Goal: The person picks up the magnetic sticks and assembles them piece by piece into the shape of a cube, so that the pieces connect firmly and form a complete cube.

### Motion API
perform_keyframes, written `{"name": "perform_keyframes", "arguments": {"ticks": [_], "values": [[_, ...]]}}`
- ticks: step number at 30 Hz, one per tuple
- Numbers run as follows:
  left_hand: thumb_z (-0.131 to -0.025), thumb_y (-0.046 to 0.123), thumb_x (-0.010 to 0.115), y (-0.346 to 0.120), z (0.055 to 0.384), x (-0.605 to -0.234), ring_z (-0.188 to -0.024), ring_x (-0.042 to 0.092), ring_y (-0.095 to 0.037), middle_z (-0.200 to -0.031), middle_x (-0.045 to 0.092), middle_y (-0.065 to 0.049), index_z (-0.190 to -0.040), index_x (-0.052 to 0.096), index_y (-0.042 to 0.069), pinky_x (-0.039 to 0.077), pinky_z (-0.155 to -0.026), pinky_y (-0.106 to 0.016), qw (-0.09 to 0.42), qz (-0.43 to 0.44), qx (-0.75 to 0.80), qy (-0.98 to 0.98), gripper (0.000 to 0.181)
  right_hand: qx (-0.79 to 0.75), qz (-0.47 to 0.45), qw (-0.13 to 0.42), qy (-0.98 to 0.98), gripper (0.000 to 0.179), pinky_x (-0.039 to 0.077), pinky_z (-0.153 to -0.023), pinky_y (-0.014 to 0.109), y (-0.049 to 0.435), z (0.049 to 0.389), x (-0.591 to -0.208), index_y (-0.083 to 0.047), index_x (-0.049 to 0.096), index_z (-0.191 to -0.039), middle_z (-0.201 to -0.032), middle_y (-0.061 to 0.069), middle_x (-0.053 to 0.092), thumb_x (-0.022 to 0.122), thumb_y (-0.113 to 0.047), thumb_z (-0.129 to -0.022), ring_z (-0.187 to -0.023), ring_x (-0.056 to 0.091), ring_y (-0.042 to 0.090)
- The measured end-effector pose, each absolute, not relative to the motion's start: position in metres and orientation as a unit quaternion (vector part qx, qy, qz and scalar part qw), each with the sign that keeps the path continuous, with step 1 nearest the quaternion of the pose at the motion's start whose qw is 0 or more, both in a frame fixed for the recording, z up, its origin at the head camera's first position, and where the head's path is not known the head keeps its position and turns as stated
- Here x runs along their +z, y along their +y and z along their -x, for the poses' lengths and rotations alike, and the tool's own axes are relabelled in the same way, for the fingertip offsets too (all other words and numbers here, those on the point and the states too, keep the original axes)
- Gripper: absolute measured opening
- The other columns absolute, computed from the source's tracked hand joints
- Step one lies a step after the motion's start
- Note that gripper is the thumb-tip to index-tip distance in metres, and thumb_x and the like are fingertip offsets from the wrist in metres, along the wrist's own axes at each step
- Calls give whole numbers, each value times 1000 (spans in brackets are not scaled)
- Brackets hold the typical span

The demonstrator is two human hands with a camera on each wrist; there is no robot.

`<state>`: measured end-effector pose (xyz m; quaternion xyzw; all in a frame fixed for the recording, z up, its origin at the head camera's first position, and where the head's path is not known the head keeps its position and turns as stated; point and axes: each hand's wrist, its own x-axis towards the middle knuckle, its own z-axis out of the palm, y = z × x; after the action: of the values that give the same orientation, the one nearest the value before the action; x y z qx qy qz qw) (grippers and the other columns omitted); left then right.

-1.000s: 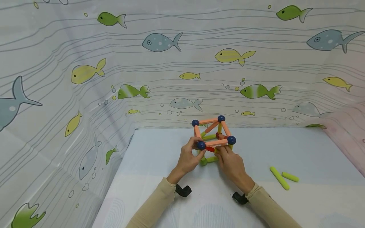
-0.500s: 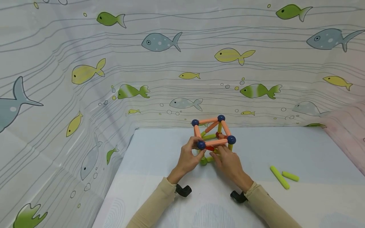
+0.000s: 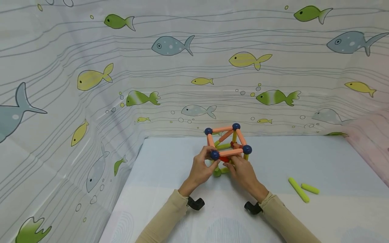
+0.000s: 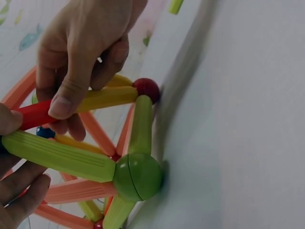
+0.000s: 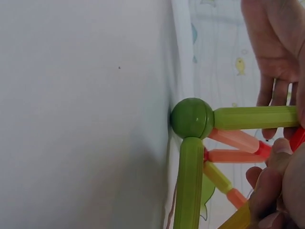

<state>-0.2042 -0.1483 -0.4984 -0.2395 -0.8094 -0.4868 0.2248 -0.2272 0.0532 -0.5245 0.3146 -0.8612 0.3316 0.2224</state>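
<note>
A box-shaped frame of toy building rods and balls stands on the table, with salmon rods (image 3: 231,153) and navy balls (image 3: 214,155) along its top. My left hand (image 3: 200,167) grips its near left corner around the navy ball; its thumb reaches a red rod (image 4: 35,114). The right hand (image 3: 244,172) pinches where that red rod meets a yellow rod (image 4: 107,98), its thumb over the joint. The yellow rod slants down to a dark red ball (image 4: 147,89). Below the left hand, a lime rod (image 5: 257,118) ends at a green ball (image 5: 192,118) near the tabletop.
Two loose lime rods, a longer one (image 3: 299,190) and a shorter one (image 3: 310,188), lie on the table (image 3: 164,155) right of the frame. Behind rises a fish-printed curtain (image 3: 170,74). A black wrist camera (image 3: 196,204) sits at the left cuff.
My right hand has shifted slightly left along the yellow rod, its thumb now at the red rod. The left hand and the frame have hardly moved.
</note>
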Motion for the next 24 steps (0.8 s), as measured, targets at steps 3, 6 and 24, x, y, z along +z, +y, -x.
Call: {"name": "perform_keyframes", "arguments": {"ticks": [3, 6, 24], "values": [[-91, -3, 80, -149, 204, -498, -98, 77, -26, -119, 73, -13, -129, 58, 1, 64, -81, -36, 215, 242, -484, -813, 44, 328, -321, 220, -861, 36, 61, -67, 34, 55, 228, -525, -1, 68, -117, -102, 13, 75, 84, -16, -89, -76, 69, 19], [-92, -3, 78, -150, 204, -497, -100, 77, -24, -120, 72, -13, -130, 56, -3, 64, -84, -32, 203, 241, -482, -818, 44, 322, -331, 224, -858, 39, 63, -69, 36, 57, 228, -525, -2, 67, -121, -109, 15, 75, 85, -16, -89, -80, 74, 23], [-95, 0, 77, -154, 206, -498, -100, 78, -23, -117, 75, -13, -132, 58, 4, 64, -85, -31, 210, 267, -467, -816, 42, 368, -350, 276, -816, 42, 63, -69, 35, 52, 224, -528, 0, 75, -126, -114, 17, 74, 86, -11, -87, -89, 73, 25]]}}
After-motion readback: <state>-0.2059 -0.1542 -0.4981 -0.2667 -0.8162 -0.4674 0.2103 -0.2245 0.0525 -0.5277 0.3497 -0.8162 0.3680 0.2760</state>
